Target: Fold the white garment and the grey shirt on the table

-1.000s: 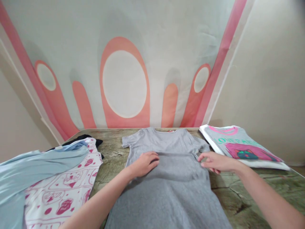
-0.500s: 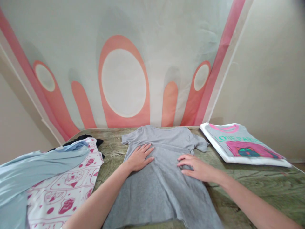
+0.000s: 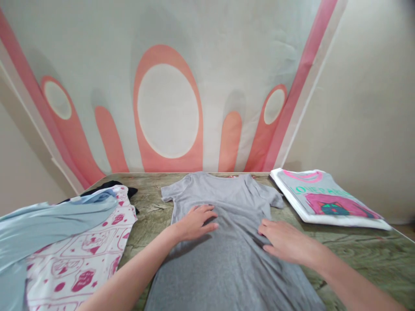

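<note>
A grey short-sleeved T-shirt (image 3: 233, 276) lies spread on the wooden table, its neckline toward the far edge and its lower end cut off by the view. My left hand (image 3: 196, 222) rests on the chest area, left of the middle, with fingers spread and nothing held. My right hand (image 3: 285, 242) touches the shirt's right side below the sleeve. Its fingers are bent and the thumb stands apart from them. Slanting creases run across the cloth between both hands.
At left, a light blue garment (image 3: 58, 229) overlaps a white one with pink prints (image 3: 87, 263); black cloth (image 3: 131, 191) shows behind. Folded shirts, topped by a grey one with a pink collar and cat picture (image 3: 330, 198), lie at right. A patterned wall (image 3: 214, 77) rises behind the table (image 3: 152, 203).
My right hand has moved right and slightly nearer, its fingers more bent. My left hand has shifted slightly right. The shirt's lower part has spread toward me and out to the right.
</note>
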{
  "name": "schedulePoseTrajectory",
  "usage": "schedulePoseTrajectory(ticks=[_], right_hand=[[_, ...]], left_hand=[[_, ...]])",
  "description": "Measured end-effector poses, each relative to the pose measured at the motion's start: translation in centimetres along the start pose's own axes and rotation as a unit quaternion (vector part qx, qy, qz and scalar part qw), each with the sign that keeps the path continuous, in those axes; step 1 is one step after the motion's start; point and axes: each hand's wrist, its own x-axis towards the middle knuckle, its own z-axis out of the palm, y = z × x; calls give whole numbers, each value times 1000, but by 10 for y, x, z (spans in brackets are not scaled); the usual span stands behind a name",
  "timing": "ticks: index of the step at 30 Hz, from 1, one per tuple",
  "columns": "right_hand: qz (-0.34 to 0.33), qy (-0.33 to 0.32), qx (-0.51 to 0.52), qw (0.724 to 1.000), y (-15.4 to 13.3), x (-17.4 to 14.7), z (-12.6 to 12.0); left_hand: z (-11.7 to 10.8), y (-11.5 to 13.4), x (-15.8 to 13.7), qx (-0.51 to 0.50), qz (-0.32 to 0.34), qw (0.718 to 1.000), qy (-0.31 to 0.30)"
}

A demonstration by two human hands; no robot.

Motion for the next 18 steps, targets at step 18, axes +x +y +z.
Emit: schedulePoseTrajectory(ticks=[18], right_hand=[[88,73,-2,993,54,40,34]], left_hand=[[8,2,-5,40,-32,997,-59]])
